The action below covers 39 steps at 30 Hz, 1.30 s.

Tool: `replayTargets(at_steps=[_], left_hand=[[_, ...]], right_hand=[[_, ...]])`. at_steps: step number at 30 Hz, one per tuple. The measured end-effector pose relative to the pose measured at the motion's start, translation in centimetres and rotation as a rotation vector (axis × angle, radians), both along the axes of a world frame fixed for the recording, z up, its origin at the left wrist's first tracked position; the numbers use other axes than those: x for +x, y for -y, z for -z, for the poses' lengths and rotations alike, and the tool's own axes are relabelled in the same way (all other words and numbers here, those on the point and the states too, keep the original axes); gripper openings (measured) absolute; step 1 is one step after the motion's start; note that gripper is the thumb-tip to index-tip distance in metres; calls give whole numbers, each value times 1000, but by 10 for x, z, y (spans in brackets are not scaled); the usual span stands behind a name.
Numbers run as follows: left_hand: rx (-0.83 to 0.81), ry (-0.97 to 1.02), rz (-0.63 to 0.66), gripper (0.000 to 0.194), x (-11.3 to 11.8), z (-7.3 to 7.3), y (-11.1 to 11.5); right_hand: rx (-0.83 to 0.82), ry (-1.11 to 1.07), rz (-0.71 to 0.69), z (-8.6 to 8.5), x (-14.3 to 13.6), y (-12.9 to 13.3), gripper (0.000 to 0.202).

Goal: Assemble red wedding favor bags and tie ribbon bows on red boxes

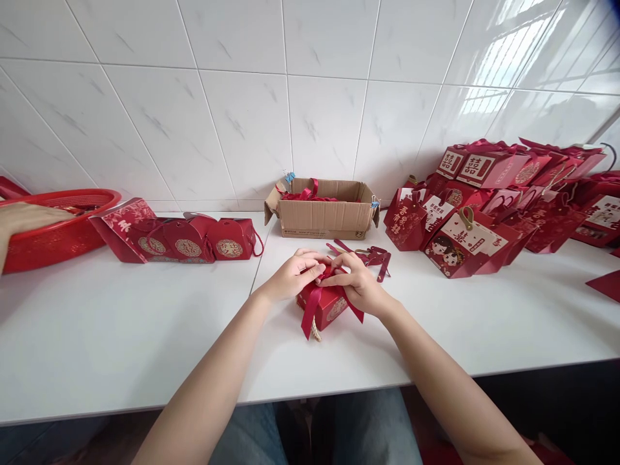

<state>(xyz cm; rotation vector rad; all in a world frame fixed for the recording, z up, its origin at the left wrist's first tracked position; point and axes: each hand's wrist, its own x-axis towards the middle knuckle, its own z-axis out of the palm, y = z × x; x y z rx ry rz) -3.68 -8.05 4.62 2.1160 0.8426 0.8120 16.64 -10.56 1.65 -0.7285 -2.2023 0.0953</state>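
A small red gift box (325, 309) with a gold round pattern sits on the white table in front of me. Dark red ribbon (311, 312) lies over its top, with tails hanging down at the front left and right, and a gold cord (316, 332) shows at its lower left. On the left of the box top, my left hand (294, 274) has its fingers closed on the ribbon. My right hand (355, 282) pinches the ribbon from the right, its fingertips close to those of my left hand. The ribbon's middle is partly hidden by my fingers.
An open cardboard box (323, 219) with red ribbons stands behind my hands, beside loose dark red strips (372, 256). Red boxes (188, 242) line the left; many more (489, 194) pile up at right. Another person's hand (39, 215) reaches into a red basket (58, 242).
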Motion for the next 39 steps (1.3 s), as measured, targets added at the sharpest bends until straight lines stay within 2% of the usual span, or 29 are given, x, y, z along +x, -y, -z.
replayTargets(at_steps=[5,10,12,15,18,22,28,32,39], left_hand=[[11,49,-106,29,-1,-6,2],[8,-12,-4,5,-8,-11,3],[29,-25,-14,10,-8,-9,1],[70,-39,-59,6,-6,-7,0],[116,-49,-88,13,-5,-7,0],[145,-53,-72,18,-4,-6,1],[50,-18,-23,23,-5,-7,1],[-76,40,-16,8,-7,-8,2],[-21,-6,-55,10,-7,-8,2]], right_hand=[[-30,7,14,-1,0,1,48],[-29,3,19,-2,0,1,47],[-35,5,18,-2,0,1,46],[-43,15,19,-2,1,1,47],[-43,16,14,-2,1,1,46],[-40,5,9,-1,0,1,45],[-47,16,33,-1,1,1,51],[-38,19,33,-2,0,1,48],[-31,-8,33,-1,-1,1,46]])
